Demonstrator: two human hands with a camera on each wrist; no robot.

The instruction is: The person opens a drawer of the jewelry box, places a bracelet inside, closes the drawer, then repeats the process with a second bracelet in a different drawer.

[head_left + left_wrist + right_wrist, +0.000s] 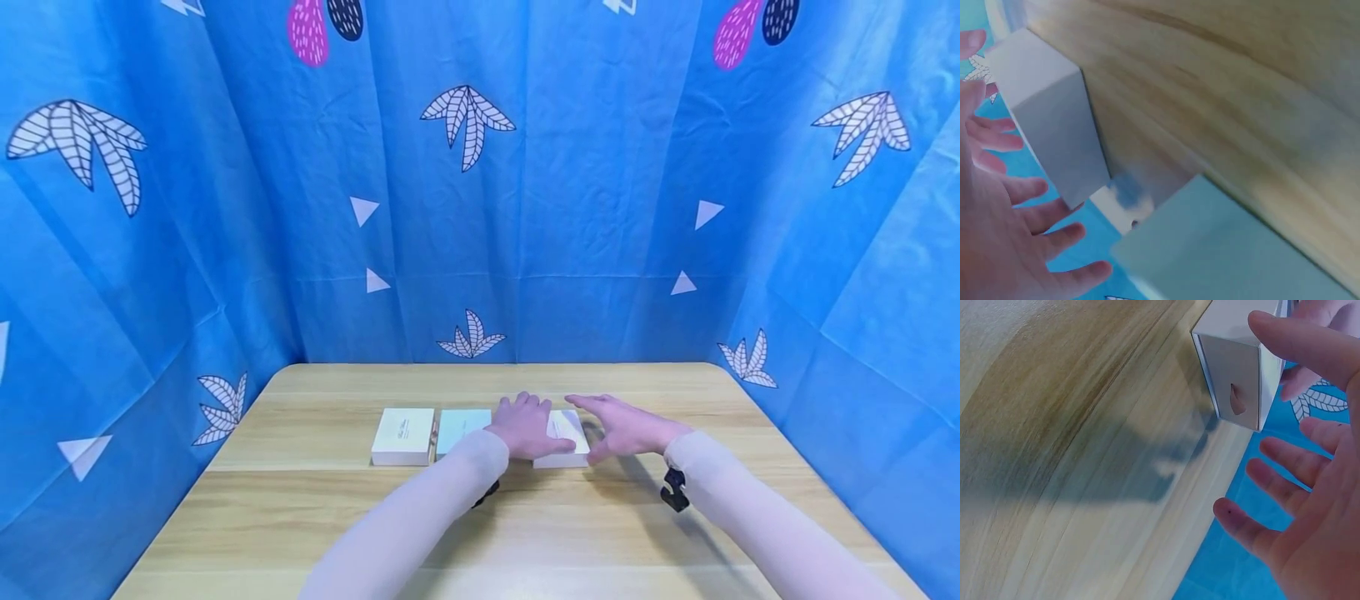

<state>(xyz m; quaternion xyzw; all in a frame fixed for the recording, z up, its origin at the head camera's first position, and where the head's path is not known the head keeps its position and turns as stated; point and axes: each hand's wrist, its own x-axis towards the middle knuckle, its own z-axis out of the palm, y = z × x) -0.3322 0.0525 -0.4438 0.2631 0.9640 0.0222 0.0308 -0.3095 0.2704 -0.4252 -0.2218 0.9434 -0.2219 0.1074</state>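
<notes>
A small white box (567,427) lies on the table between my two hands. My left hand (525,427) is at its left side, fingers spread and reaching along it; in the left wrist view one fingertip passes behind the box's corner, and I cannot tell if it touches. On the other side my right hand (626,425) stays apart from the box, thumb and fingers spread. The right wrist view shows a notch (1237,400) in the box's side. Left of my left hand sits a light blue box (459,427), partly hidden by that arm.
Another white box (402,435) with small print on its lid stands at the left end of the row, next to the light blue one. The wooden table (300,492) runs back to a blue patterned curtain (585,208), which encloses the back and both sides.
</notes>
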